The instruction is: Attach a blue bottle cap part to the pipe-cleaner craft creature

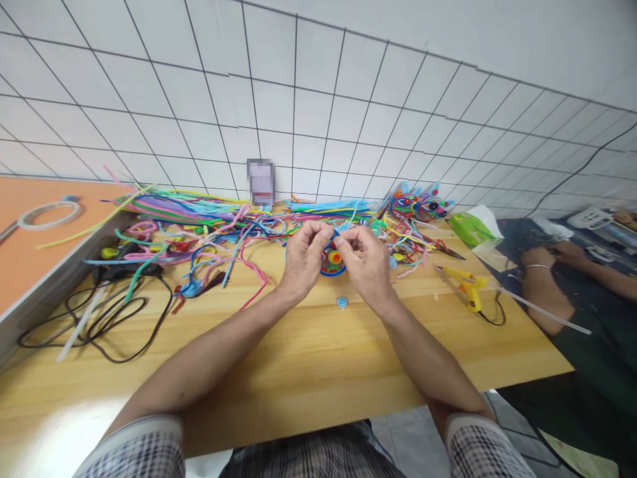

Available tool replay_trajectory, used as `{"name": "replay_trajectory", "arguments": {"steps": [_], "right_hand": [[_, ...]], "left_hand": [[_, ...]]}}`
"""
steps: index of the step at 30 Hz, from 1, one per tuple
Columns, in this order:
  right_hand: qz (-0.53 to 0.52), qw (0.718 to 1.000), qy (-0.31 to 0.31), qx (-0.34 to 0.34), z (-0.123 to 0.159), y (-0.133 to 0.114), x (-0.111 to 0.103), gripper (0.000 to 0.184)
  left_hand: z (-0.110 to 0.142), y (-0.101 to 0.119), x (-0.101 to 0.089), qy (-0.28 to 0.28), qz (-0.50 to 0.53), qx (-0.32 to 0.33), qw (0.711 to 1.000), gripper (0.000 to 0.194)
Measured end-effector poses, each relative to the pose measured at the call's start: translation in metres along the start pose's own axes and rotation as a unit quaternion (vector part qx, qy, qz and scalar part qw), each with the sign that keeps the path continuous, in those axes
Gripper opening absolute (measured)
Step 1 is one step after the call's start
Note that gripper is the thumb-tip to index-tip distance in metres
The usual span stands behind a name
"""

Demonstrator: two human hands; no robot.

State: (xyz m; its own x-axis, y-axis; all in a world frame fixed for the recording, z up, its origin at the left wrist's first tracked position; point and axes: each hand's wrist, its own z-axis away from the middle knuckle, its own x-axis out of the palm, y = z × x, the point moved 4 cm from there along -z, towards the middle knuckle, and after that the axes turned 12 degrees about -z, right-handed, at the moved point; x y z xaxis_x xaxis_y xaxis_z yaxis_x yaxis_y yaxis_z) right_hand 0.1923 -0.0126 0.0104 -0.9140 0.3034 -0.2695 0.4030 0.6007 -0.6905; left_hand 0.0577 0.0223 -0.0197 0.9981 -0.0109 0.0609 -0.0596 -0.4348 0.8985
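**Pinch Point, Dead Centre**

A left hand and a right hand flank a round, colourful craft piece over the middle of the bench. Thumb and fingers of each appear pressed together, pinching a blue tip at the piece's far edge; neither hand is clearly nearer. The piece sits between the hands, on the person's side of that pinch, its round face showing no evident long axis. Whether it touches the bench cannot be told. A small blue disc lies just nearer the person. Pipe cleaners crowd the far side; a yellow glue gun lies well to the right.
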Motion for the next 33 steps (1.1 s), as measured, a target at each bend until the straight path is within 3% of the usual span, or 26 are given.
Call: {"name": "replay_trajectory", "arguments": {"steps": [3, 5, 9, 12, 14, 17, 21, 24, 26, 30, 33], "right_hand": [[-0.025, 0.999, 0.008, 0.034, 0.000, 0.005, 0.000, 0.012], [-0.025, 0.998, -0.011, 0.048, -0.003, 0.007, -0.004, 0.013], [0.045, 0.997, -0.054, 0.008, -0.009, 0.003, -0.013, 0.015], [0.105, 0.992, -0.060, -0.043, -0.009, -0.003, -0.016, 0.015], [0.124, 0.988, -0.059, -0.065, -0.008, -0.005, -0.016, 0.014], [0.123, 0.989, -0.045, -0.074, -0.005, -0.007, -0.012, 0.013], [0.107, 0.992, -0.005, -0.060, 0.001, -0.006, -0.004, 0.012], [0.089, 0.995, 0.011, -0.044, 0.003, -0.004, 0.001, 0.012], [0.072, 0.997, 0.005, -0.026, 0.002, -0.002, 0.000, 0.012], [0.063, 0.997, -0.036, -0.003, -0.005, -0.002, -0.011, 0.015], [0.103, 0.991, -0.075, -0.041, -0.010, -0.006, -0.019, 0.016]], "left_hand": [[0.000, -0.006, 0.006, -0.037, 0.064, -0.057, 0.996, 0.030], [-0.004, -0.004, 0.005, -0.078, 0.047, -0.044, 0.995, 0.028], [-0.015, 0.012, -0.003, -0.137, -0.107, 0.089, 0.981, 0.014], [-0.017, 0.024, -0.009, -0.118, -0.203, 0.181, 0.955, 0.014], [-0.015, 0.026, -0.010, -0.097, -0.219, 0.197, 0.951, 0.016], [-0.011, 0.021, -0.008, -0.072, -0.180, 0.159, 0.968, 0.017], [-0.003, 0.004, -0.001, -0.042, -0.050, 0.037, 0.997, 0.025], [0.001, -0.009, 0.005, -0.029, 0.041, -0.058, 0.997, 0.037], [0.000, -0.013, 0.009, -0.043, 0.079, -0.086, 0.992, 0.041], [-0.011, -0.003, 0.004, -0.110, 0.036, -0.034, 0.993, 0.037], [-0.017, 0.011, -0.003, -0.159, -0.065, 0.036, 0.985, 0.029]]}}
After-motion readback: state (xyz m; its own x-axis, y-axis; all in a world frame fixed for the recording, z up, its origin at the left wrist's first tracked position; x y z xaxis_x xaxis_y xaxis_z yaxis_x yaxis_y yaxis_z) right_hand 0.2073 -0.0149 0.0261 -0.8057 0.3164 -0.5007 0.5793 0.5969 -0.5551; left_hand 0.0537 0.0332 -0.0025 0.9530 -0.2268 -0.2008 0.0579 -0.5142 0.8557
